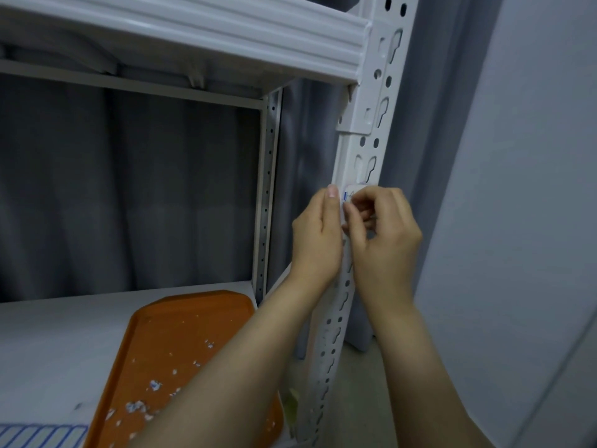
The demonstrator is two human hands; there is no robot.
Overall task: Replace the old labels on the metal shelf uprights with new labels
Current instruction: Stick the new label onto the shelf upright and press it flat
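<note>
The label point(350, 195), a small white sticker with a blue mark at its left end, sits on the front face of the white metal upright point(364, 142), just below one of the keyhole slots and about midway between the two shelves. It looks like thin paper on adhesive: almost weightless, limp once off the steel, and likely to tear or curl onto itself if pulled from the middle. To my eye an edge or corner is the place to take it, kept flat and close to the metal. The right hand point(382, 232) has its fingers curled in and pinches the label's right part, hiding most of it. The left hand point(318, 236) lays a straight thumb against the post at the label's left edge. Its fingers are behind the upright, so I cannot tell whether it grips. On the shelf below lies an orange tray point(193, 331) strewn with torn paper scraps point(154, 385), and a blue-striped sheet point(38, 435) shows at the corner. A grey curtain point(129, 189) hangs behind.
</note>
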